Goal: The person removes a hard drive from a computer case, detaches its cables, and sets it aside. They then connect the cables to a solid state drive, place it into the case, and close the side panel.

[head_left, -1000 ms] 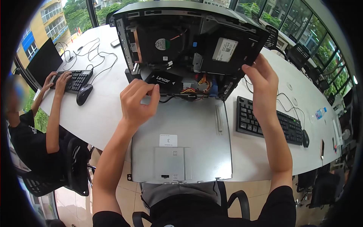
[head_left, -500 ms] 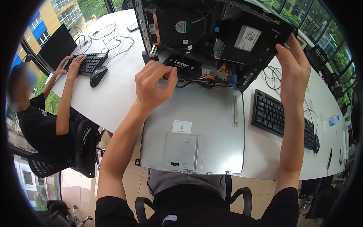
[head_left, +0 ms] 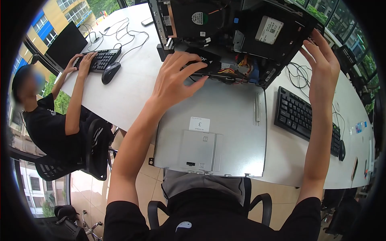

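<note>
An open black computer case (head_left: 225, 36) stands at the top centre, its drives and coloured wires showing. Inside it lies a black Lexar drive (head_left: 212, 60), partly covered by my left hand (head_left: 177, 76). The fingers of that hand are apart, with thumb and forefinger spread at the drive's left end; whether they touch it is unclear. My right hand (head_left: 323, 60) rests at the case's upper right edge, fingers loosely curved and apart. Below the case, a flat silver metal panel (head_left: 237, 136) with a white label (head_left: 199, 124) lies at the table's front edge.
At the left, a person (head_left: 52, 116) types on a black keyboard (head_left: 102, 60) beside a mouse (head_left: 111, 73) and a monitor (head_left: 66, 46). Another keyboard (head_left: 293, 114), a mouse (head_left: 341, 150), cables and a bottle (head_left: 360, 127) are on the white table (head_left: 124, 94) at the right.
My left hand has opened from a pinch and now reaches further over the Lexar drive, covering more of its lettering. The whole view has shifted slightly.
</note>
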Demonstrator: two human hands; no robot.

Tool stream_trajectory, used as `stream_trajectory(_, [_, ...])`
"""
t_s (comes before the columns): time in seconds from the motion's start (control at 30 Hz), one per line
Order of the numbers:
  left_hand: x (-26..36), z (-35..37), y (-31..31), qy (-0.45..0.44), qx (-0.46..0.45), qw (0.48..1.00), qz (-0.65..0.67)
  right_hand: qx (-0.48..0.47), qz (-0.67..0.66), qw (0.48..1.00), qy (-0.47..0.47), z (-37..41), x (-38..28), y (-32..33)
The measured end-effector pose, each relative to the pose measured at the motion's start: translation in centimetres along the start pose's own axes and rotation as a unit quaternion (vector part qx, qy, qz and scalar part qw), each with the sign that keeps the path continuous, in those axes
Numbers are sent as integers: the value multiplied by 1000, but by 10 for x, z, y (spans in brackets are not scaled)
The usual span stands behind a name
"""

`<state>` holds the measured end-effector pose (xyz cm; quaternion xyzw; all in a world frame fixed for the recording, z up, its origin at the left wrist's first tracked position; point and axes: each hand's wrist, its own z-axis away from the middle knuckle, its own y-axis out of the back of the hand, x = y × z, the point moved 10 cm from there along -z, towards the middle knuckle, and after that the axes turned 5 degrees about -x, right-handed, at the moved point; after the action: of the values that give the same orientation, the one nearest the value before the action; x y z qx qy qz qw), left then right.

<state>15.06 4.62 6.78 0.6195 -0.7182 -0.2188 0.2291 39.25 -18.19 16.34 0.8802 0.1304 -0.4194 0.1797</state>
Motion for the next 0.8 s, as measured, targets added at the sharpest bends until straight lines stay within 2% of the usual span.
stream_trajectory(0.1, [-3,3,-5,7,-7,1000,-15,102,96,978,153,15,-30,8])
stream_trajectory(0.2, [-6,7,-5,-14,10,999,-27,99,55,956,272,38,-51,-6])
stream_trajectory(0.27, [-2,7,-2,-27,16,999,-31,10,73,945,317,53,-66,-37])
stream_trajectory(0.33, [3,6,0,-43,24,998,-33,-116,121,938,305,65,-65,-72])
stream_trajectory(0.4, [9,5,3,-62,35,997,-35,-184,137,943,243,76,-55,-101])
stream_trajectory(0.5, [16,4,6,-94,53,994,-33,-197,171,933,248,86,-30,-123])
stream_trajectory(0.6, [21,6,5,-117,66,990,-32,-260,208,916,225,93,-14,-138])
stream_trajectory(0.8, [28,7,3,-146,58,987,-23,-290,201,918,181,93,7,-146])
